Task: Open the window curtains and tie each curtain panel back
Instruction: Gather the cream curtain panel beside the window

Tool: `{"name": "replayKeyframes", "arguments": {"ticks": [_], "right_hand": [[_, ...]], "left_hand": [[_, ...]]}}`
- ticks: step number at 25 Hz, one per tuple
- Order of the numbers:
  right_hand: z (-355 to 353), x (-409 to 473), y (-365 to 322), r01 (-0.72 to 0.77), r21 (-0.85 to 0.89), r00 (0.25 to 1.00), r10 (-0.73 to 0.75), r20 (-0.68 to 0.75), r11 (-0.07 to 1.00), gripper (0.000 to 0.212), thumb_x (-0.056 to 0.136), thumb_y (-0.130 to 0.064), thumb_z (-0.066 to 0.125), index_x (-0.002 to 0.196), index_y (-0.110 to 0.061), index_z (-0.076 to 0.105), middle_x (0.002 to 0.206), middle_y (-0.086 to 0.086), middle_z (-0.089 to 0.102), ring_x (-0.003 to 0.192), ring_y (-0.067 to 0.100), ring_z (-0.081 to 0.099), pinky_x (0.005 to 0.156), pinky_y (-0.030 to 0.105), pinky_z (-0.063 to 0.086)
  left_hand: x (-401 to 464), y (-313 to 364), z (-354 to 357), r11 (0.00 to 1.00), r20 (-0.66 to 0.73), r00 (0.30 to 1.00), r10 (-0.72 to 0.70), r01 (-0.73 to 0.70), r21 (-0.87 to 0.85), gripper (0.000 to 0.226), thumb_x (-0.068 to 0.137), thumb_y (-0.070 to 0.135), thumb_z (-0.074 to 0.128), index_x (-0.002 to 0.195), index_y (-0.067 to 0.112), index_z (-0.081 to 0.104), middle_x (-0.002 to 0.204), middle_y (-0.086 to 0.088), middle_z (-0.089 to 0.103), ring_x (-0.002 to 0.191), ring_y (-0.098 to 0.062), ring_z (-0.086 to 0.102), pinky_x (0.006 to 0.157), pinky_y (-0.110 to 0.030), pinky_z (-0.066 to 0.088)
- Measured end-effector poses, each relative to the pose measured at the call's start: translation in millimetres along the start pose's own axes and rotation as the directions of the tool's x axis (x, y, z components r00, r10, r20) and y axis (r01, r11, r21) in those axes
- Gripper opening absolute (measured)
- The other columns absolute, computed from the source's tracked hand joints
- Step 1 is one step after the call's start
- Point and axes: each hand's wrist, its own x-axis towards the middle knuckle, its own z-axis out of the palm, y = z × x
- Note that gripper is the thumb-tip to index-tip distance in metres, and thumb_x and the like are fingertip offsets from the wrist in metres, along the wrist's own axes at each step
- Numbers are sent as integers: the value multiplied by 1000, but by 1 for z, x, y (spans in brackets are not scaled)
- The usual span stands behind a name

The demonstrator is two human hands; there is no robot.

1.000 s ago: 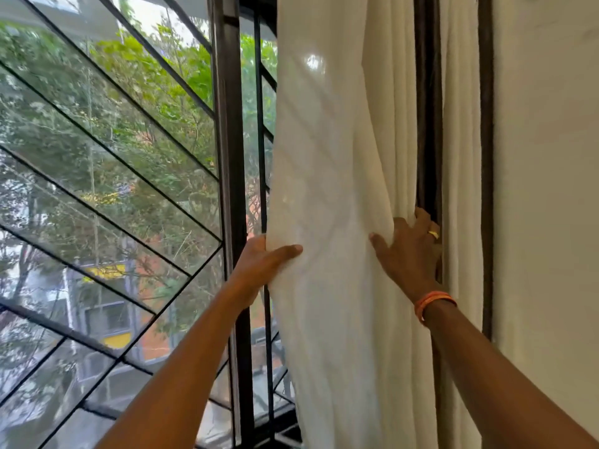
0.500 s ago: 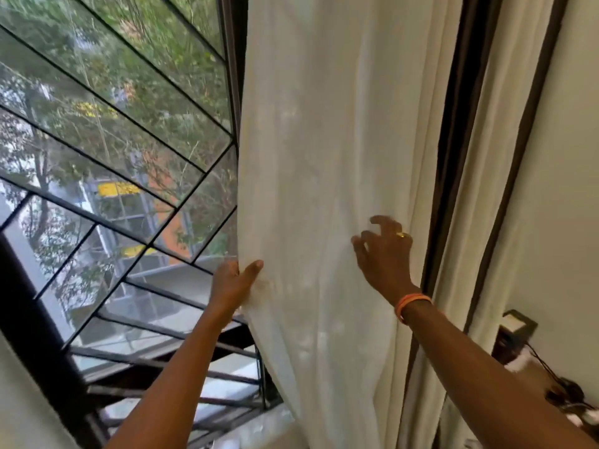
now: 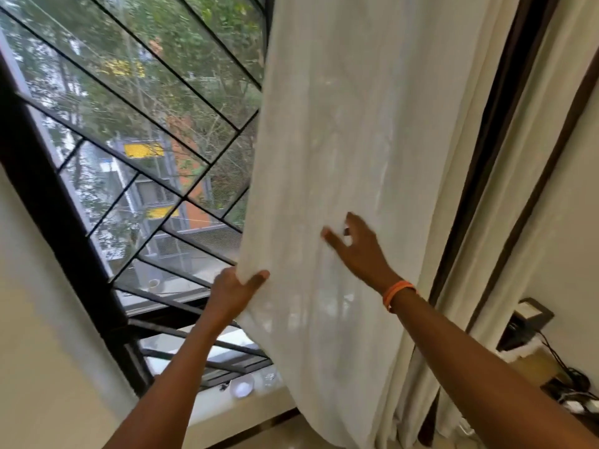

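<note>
A cream-white curtain panel [image 3: 350,131] hangs in front of me, covering the right part of the window [image 3: 136,131]. My left hand [image 3: 235,291] grips the panel's left edge, thumb in front of the cloth. My right hand [image 3: 358,247] lies against the front of the cloth with fingers spread; it wears a ring and an orange wristband. A second cream curtain strip [image 3: 505,196] hangs further right, past a dark frame post [image 3: 486,150].
The window has black diagonal grille bars [image 3: 181,79]. A small white bowl [image 3: 242,387] sits on the sill [image 3: 227,413]. At lower right are a wall socket with a plug [image 3: 528,322] and dark cables [image 3: 570,380]. Cream wall lies at left and right.
My view has tilted down and left, so the sill and left wall show. My left hand has closed on the curtain edge. My right hand has shifted left across the cloth and spread its fingers.
</note>
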Motion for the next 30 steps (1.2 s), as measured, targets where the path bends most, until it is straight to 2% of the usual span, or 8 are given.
{"name": "replayKeyframes", "arguments": {"ticks": [3, 9, 11, 13, 17, 22, 26, 30], "right_hand": [[38, -34, -27, 13, 162, 935, -69, 347, 987, 76, 72, -73, 65, 130, -26, 52, 128, -6, 62, 115, 10, 60, 98, 36, 51], [37, -34, -28, -252, -2, 966, 252, 59, 968, 52, 101, -46, 42, 141, -13, 49, 162, 13, 17, 149, 30, 19, 117, 41, 21], [52, -58, -46, 23, 35, 957, -32, 288, 999, 42, 104, -28, 41, 141, -10, 48, 158, 14, 30, 146, 28, 27, 118, 38, 21], [68, -78, -55, 264, 101, 810, -278, 517, 959, 53, 102, -41, 43, 149, -19, 38, 159, 9, 28, 147, 25, 25, 121, 42, 21], [64, -57, -67, -204, 68, 979, 205, -7, 977, 69, 99, -50, 44, 156, -20, 20, 165, 6, 4, 150, 26, 11, 119, 45, 15], [42, -53, -52, 431, -468, 841, -532, -102, 772, 37, 89, -36, 59, 119, -16, 66, 145, 12, 50, 123, 34, 53, 99, 43, 37], [-24, -25, -12, -201, 37, 661, 164, -732, 979, 58, 84, -42, 62, 132, -12, 51, 148, 14, 39, 131, 37, 40, 106, 50, 35], [-3, -28, 10, -246, 193, 908, 296, -297, 950, 77, 87, -31, 72, 150, -11, 31, 155, 12, 33, 141, 28, 36, 117, 43, 28]], "left_hand": [[-37, -7, 18, 999, 189, 981, -38, 44, -27, 25, 78, 46, 76, 93, 27, 70, 91, 2, 76, 80, -11, 73, 80, -39, 60], [-105, -14, 21, 987, 90, 986, -139, 145, -64, 27, 77, 52, 70, 86, 27, 69, 75, 6, 71, 72, -12, 68, 62, -26, 51], [-117, -15, 11, 982, -29, 985, -172, 168, -90, 22, 84, 46, 68, 80, 24, 66, 74, 0, 68, 70, -17, 66, 59, -29, 50], [-125, -13, 1, 982, -124, 977, -176, 165, -95, 20, 91, 36, 65, 77, 22, 63, 75, -6, 67, 69, -22, 64, 61, -33, 51], [-128, -20, -36, 991, -352, 928, -124, 135, 7, 17, 96, 21, 58, 82, 13, 63, 66, -3, 59, 62, -21, 58, 53, -27, 39], [-110, -39, -121, 972, -656, 753, -50, 186, 140, 20, 93, 12, 60, 100, -5, 69, 88, -31, 67, 84, -46, 65, 68, -40, 46], [-91, -49, -170, 966, -683, 723, -104, 238, 105, 26, 93, 9, 58, 112, -7, 64, 97, -34, 65, 90, -51, 62, 79, -55, 50], [-78, -40, -142, 989, -468, 879, -89, 134, 63, 41, 88, 30, 63, 103, -8, 68, 94, -29, 69, 92, -45, 65, 73, -41, 47]]}}
